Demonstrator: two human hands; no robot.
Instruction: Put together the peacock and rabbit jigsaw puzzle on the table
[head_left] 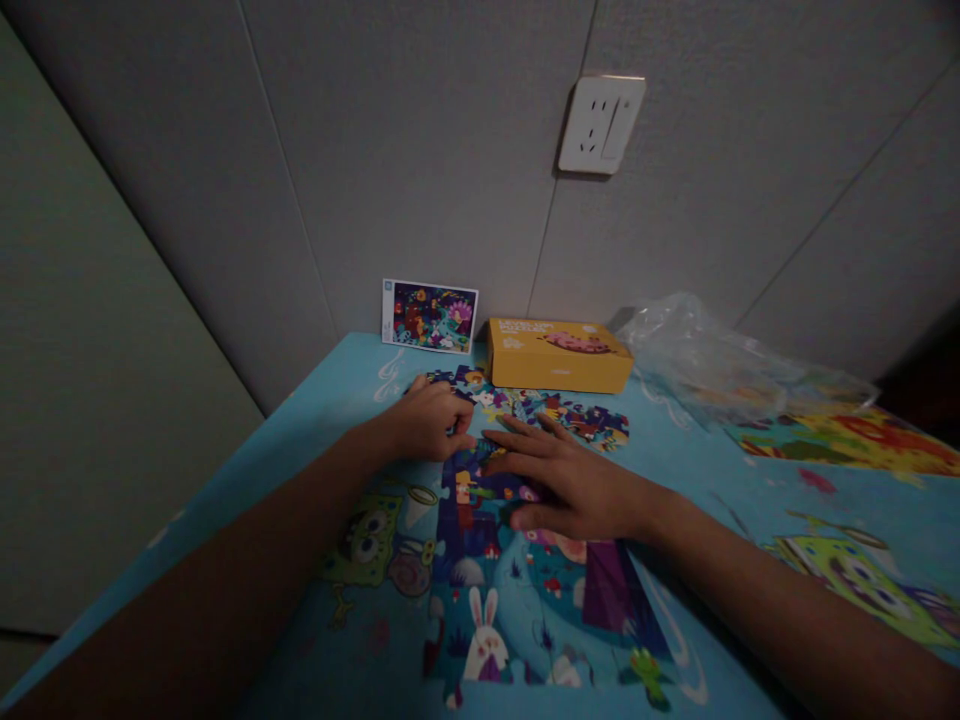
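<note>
A partly joined jigsaw puzzle (517, 590) lies on the blue patterned cloth, showing a white rabbit, a pale blue winding shape and a purple area. My right hand (574, 480) rests flat across its upper part, fingers spread. At the puzzle's upper left edge is my left hand (435, 418), its fingers curled under and its thumb reaching toward the puzzle. Whatever those curled fingers hold, if anything, is hidden. Beyond both hands lie loose puzzle pieces (592, 422), some spread close to my left fingers.
A small picture card (431, 316) leans against the wall beside a yellow puzzle box (559, 358). Right of the box sits a crumpled clear plastic bag (697, 355), partly over a colourful printed sheet (855, 443). A socket (602, 124) is on the wall above.
</note>
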